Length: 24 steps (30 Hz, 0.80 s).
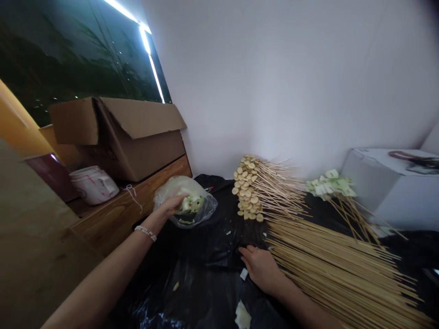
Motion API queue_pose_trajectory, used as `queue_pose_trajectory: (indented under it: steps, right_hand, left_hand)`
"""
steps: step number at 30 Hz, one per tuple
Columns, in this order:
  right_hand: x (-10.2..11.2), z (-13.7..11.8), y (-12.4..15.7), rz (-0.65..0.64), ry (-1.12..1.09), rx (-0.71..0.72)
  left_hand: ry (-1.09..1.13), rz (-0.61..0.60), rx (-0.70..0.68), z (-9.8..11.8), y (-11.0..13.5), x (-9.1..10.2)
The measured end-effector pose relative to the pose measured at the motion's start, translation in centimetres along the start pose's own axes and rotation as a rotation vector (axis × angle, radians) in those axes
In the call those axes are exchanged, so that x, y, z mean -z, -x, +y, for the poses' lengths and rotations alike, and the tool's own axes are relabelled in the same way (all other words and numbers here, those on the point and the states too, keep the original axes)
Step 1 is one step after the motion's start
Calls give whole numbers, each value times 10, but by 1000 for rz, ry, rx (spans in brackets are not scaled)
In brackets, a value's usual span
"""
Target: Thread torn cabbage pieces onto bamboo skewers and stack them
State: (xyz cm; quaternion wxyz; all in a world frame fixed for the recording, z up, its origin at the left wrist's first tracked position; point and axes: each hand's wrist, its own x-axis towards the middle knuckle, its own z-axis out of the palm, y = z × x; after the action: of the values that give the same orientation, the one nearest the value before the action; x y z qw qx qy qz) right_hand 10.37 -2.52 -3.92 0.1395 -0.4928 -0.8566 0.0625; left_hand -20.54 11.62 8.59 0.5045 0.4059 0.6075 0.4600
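Observation:
My left hand (171, 204) reaches into a clear plastic bag (206, 212) at the left of the table. Its fingers close around pale green cabbage pieces (191, 204), with the fingertips partly hidden. Toward the front middle, my right hand (259, 265) has its fingers bent together on a fold of the black plastic sheet (206, 283). A white scrap (243, 274) lies beside its thumb side. Just right of that hand spread many bare bamboo skewers (336, 260), laid side by side. Behind them is a stack of skewers tipped with round pale slices (247, 187).
Skewers of cabbage (331, 184) lie at the back right, near a white box (394, 183). On the wooden ledge at left stand an open cardboard box (144, 153) and a white mug (94, 185). A larger leaf scrap (243, 315) sits at the front. A white wall rises behind.

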Motion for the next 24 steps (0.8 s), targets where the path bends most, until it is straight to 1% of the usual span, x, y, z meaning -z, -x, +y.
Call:
queue_pose_trajectory:
  steps: [4, 9, 11, 13, 14, 16, 18, 21, 23, 24]
  right_hand:
    - [1, 0, 0, -4, 3, 10]
    - [1, 1, 0, -6, -4, 10]
    - [1, 2, -1, -2, -2, 23]
    - [1, 3, -1, 0, 3, 28]
    - [1, 3, -1, 2, 5, 26]
    - [0, 4, -1, 8, 0, 28]
    - [-2, 6, -1, 46, -38, 42]
    - [-4, 12, 0, 125, -117, 45]
    - [-3, 17, -1, 172, -138, 17]
    - [-2, 20, -1, 219, -156, -5]
  left_hand:
    - [121, -61, 77, -2, 23, -1]
    - [254, -133, 210, -9, 70, 6]
    - [406, -265, 333, -14, 90, 3]
    - [477, -333, 406, -20, 106, -6]
    - [496, -358, 417, -24, 111, -14]
    - [500, -397, 389, -34, 116, -32]
    - [449, -460, 356, -44, 115, -51]
    - [305, -463, 172, -58, 108, -75]
    - [164, -449, 64, -65, 104, -87]
    - [95, -445, 7, -69, 103, -92]
